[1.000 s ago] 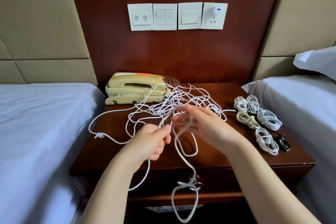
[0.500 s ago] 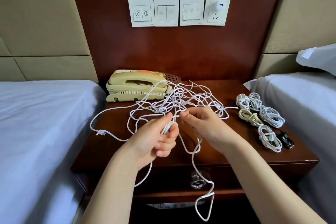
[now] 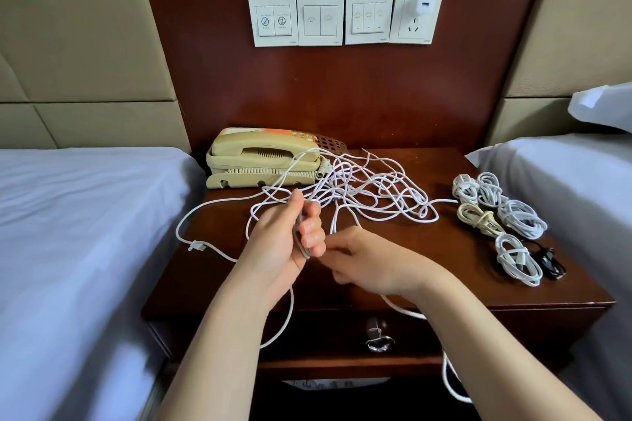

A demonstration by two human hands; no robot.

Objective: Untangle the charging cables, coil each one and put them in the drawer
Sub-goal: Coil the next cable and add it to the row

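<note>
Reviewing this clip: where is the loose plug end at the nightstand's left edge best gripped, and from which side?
Probably pinch the plug end across its short rigid body, coming from above. It lies flat on the nightstand with bare wood around it, while the cable beside it is limp.

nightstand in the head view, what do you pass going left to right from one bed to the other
left bed → loose plug end → telephone → tangled white cables → coiled cables → black cable → right bed
</note>
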